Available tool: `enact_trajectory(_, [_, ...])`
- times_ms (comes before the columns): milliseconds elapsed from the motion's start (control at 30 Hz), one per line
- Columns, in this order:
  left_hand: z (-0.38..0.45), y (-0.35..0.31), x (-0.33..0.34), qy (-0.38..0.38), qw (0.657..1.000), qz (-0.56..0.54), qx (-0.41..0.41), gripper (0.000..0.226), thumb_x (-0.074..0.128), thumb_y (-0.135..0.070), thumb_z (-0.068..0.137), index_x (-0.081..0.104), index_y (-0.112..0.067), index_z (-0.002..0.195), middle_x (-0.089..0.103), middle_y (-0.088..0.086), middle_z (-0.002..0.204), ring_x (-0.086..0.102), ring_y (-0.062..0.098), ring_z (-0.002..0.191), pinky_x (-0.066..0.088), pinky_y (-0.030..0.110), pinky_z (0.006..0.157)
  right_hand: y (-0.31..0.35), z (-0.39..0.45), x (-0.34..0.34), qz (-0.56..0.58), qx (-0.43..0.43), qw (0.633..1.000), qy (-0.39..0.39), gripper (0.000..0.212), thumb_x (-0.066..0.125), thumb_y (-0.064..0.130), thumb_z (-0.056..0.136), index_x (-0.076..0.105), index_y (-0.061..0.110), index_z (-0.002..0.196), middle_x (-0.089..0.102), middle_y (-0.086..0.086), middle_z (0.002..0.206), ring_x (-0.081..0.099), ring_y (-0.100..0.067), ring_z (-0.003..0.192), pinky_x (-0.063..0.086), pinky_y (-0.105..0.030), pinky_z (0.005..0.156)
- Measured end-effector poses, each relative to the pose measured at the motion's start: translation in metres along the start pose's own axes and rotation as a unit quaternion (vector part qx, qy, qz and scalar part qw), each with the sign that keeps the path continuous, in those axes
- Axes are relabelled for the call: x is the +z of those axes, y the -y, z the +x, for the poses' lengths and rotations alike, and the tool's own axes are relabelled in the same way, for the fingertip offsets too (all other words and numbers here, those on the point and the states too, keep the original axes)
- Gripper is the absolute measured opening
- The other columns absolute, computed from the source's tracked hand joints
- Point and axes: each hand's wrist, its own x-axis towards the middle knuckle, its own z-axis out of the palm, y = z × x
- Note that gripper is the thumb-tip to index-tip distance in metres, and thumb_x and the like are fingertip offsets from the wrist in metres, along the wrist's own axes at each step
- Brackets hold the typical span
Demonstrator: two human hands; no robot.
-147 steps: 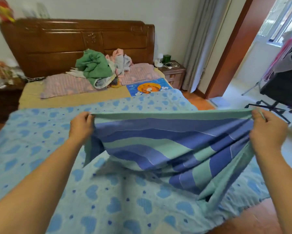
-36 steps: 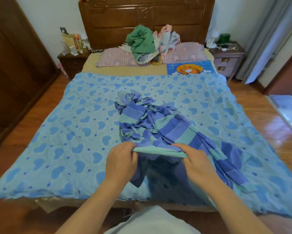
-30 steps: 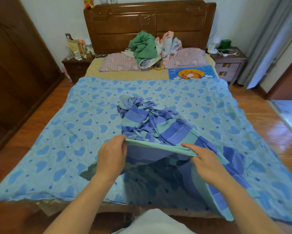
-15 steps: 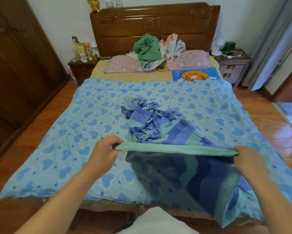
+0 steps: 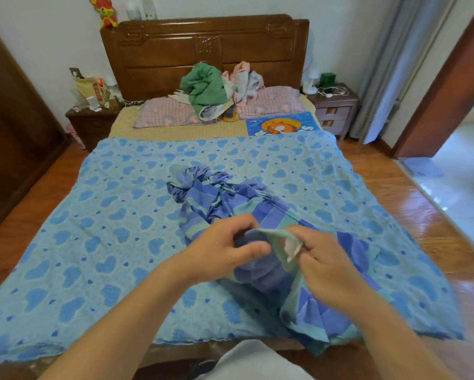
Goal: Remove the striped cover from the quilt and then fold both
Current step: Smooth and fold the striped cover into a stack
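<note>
The striped cover (image 5: 225,198), blue and green, lies bunched in the middle of the blue heart-print quilt (image 5: 115,215), which is spread flat over the bed. The cover's near part hangs over the foot of the bed. My left hand (image 5: 222,250) has its fingers and thumb curled round a fold of the cover near its green edge. Close beside it, my right hand (image 5: 323,264) pinches that green edge, where a small white tag shows. The two hands nearly touch above the near part of the quilt.
Two pink pillows (image 5: 164,116) and a heap of clothes (image 5: 211,89) lie against the wooden headboard (image 5: 203,45). A nightstand (image 5: 93,119) stands to the left of the bed and another nightstand (image 5: 334,105) to the right. A dark wardrobe (image 5: 14,119) lines the left wall. A doorway (image 5: 455,149) opens at right.
My hands held the cover's green edge stretched wide half a second ago. They have now come together at the middle, and the cover has slackened.
</note>
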Motion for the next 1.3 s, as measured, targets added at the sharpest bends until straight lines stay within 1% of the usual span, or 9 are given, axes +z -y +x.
enact_trajectory(67, [0.005,0.015,0.004,0.033,0.999,0.023,-0.005,0.041,0.067,-0.047,0.086,0.055,-0.009,0.079,0.042,0.006,0.068,0.039,0.007,0.065,0.035,0.036,0.06,0.015,-0.002,-0.028,0.019,-0.023,0.994,-0.107,0.035,0.05,0.03,0.101,0.054,0.019,0.069,0.046,0.006,0.057,0.037,0.0,0.056,0.033,-0.016,0.053])
enact_trajectory(167, [0.022,0.031,-0.006,0.043,0.999,0.01,-0.031,0.036,0.062,-0.056,0.085,0.062,-0.02,0.081,0.051,-0.009,0.072,0.047,0.005,0.069,0.039,0.029,0.066,0.032,-0.002,-0.073,-0.041,-0.067,0.978,-0.195,0.029,0.05,0.016,0.102,0.06,0.008,0.076,0.053,-0.007,0.067,0.041,-0.006,0.062,0.041,-0.024,0.059])
enact_trajectory(300, [0.055,0.033,-0.033,0.069,0.996,0.052,-0.02,0.032,0.054,-0.045,0.097,0.062,-0.017,0.085,0.057,0.003,0.079,0.052,0.011,0.074,0.045,0.041,0.073,0.04,-0.01,-0.099,-0.079,-0.09,0.974,-0.194,0.041,0.046,-0.008,0.092,0.067,0.027,0.087,0.064,0.016,0.079,0.053,0.007,0.072,0.042,-0.009,0.068])
enact_trajectory(533, [0.099,-0.003,-0.051,0.137,0.984,0.113,0.006,0.02,0.062,-0.039,0.095,0.07,-0.021,0.093,0.065,-0.005,0.092,0.062,0.014,0.091,0.046,0.027,0.084,0.035,-0.017,-0.104,-0.026,-0.127,0.979,-0.16,0.049,0.045,-0.013,0.096,0.069,0.03,0.091,0.065,0.003,0.084,0.057,-0.018,0.079,0.045,-0.042,0.075])
enact_trajectory(700, [0.117,-0.004,-0.05,0.187,0.968,0.161,0.044,0.01,0.069,-0.031,0.092,0.07,-0.027,0.084,0.064,-0.009,0.084,0.06,0.011,0.081,0.048,0.026,0.079,0.035,-0.02,-0.114,-0.005,-0.114,0.964,-0.239,0.055,0.044,-0.019,0.094,0.07,0.028,0.086,0.065,-0.002,0.082,0.058,-0.014,0.079,0.049,-0.035,0.074])
enact_trajectory(900, [0.125,0.074,-0.045,0.192,0.937,0.287,-0.053,0.011,0.061,-0.029,0.097,0.07,-0.023,0.092,0.068,-0.007,0.092,0.062,0.016,0.085,0.051,0.037,0.083,0.044,-0.02,-0.133,0.04,-0.15,0.909,-0.388,0.02,0.052,0.034,0.098,0.07,0.036,0.088,0.062,0.008,0.081,0.052,-0.022,0.079,0.044,-0.05,0.07])
enact_trajectory(1033, [0.111,0.104,-0.023,0.082,0.949,0.301,-0.044,0.015,0.059,-0.027,0.097,0.053,-0.04,0.091,0.057,-0.008,0.106,0.057,0.02,0.094,0.049,0.038,0.083,0.053,-0.015,-0.141,0.036,-0.159,0.895,-0.416,0.025,0.051,0.034,0.101,0.069,0.039,0.084,0.054,0.017,0.074,0.042,-0.018,0.076,0.036,-0.045,0.068])
enact_trajectory(1133, [0.114,0.09,-0.005,-0.029,0.968,0.246,0.031,0.035,0.063,-0.032,0.093,0.048,-0.026,0.124,0.047,-0.004,0.127,0.05,0.014,0.112,0.045,0.032,0.093,0.06,-0.015,-0.137,0.029,-0.167,0.898,-0.406,0.023,0.051,0.044,0.097,0.067,0.041,0.081,0.049,0.019,0.07,0.038,-0.009,0.071,0.033,-0.042,0.064])
enact_trajectory(1300, [0.125,0.046,0.001,-0.166,0.959,0.2,0.114,0.051,0.062,-0.017,0.092,0.043,-0.019,0.139,0.039,-0.003,0.14,0.041,0.013,0.127,0.037,0.026,0.103,0.065,-0.015,-0.134,0.019,-0.167,0.898,-0.407,0.023,0.052,0.049,0.097,0.067,0.04,0.083,0.045,-0.005,0.069,0.037,-0.021,0.07,0.034,-0.05,0.06])
